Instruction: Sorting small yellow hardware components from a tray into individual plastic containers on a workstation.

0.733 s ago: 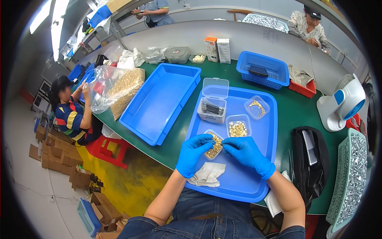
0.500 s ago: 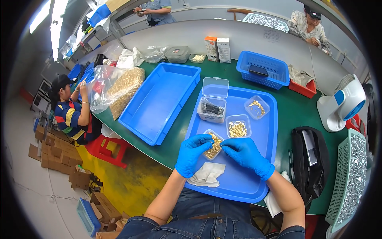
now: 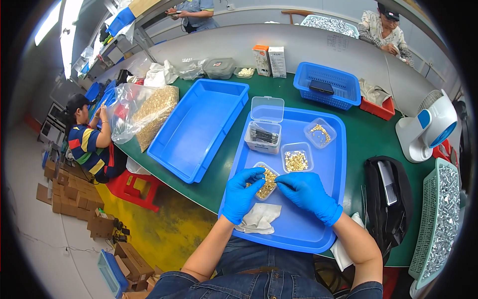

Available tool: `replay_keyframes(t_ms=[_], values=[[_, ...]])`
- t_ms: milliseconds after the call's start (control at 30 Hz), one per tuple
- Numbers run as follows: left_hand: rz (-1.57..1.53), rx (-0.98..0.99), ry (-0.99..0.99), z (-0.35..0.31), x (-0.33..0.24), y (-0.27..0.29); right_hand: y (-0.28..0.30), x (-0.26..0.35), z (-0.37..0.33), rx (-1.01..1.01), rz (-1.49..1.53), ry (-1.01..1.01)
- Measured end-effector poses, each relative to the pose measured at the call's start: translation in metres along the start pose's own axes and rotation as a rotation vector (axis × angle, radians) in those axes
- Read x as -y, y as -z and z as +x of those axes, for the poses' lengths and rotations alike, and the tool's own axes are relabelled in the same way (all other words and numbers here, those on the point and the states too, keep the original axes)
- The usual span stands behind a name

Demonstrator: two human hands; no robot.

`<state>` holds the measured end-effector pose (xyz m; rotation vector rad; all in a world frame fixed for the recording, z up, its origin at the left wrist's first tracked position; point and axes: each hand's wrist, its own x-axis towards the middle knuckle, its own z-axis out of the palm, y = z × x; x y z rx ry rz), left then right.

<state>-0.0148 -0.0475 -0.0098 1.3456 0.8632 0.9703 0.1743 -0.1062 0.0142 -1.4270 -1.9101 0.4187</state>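
Observation:
In blue gloves, my left hand (image 3: 241,193) and my right hand (image 3: 309,195) face each other over a clear tub (image 3: 271,188) of small gold-coloured metal parts. The fingertips of each hand are pinched together; whatever sits between them is too small to make out. Part of that tub is covered by my left fingers. Behind it stand a second clear tub (image 3: 298,158) of gold parts and a third tub (image 3: 320,133) with a few along one side. A lidded clear box (image 3: 263,137) holds dark thin pieces. A white cloth (image 3: 260,219) lies beside my left wrist. All rest on a blue tray (image 3: 326,229).
Left on the green table lie a deep blue tray (image 3: 191,134) and a plastic bag of gold parts (image 3: 155,117). A blue basket (image 3: 348,89), white fan (image 3: 428,129), black bag (image 3: 388,209) and green basket of silver parts (image 3: 433,224) stand right. A co-worker (image 3: 89,137) sits left.
My left hand has shifted slightly, its fingers still pinched over the tub. My right hand has barely moved. The whole view has shifted a little.

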Motion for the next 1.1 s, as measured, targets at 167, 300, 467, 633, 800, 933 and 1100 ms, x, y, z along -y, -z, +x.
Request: replay_keyframes(t_ms=[167,300,467,633,800,933,1100], values=[[0.208,0.042,-0.149,0.0,-0.001,0.001,0.001,-0.001,-0.001,0.015,-0.046,-0.01],[0.213,0.123,-0.13,0.002,-0.011,0.005,-0.003,-0.01,-0.001,0.004,0.137,0.023],[0.233,0.184,-0.111,-0.003,-0.021,-0.006,0.0,-0.003,0.002,0.22,0.399,-0.189],[0.901,0.11,-0.328,0.016,-0.028,0.018,-0.003,-0.008,0.001,0.125,0.606,-0.337],[1.429,0.273,-0.389,0.017,-0.024,0.018,0.002,0.004,0.005,0.166,0.557,-0.337],[1.424,0.342,-0.389,0.024,-0.019,0.011,-0.004,0.0,0.001,0.143,0.543,-0.305],[0.819,0.247,-0.094,0.018,-0.012,0.019,-0.005,-0.001,0.001,0.155,0.498,-0.28]])
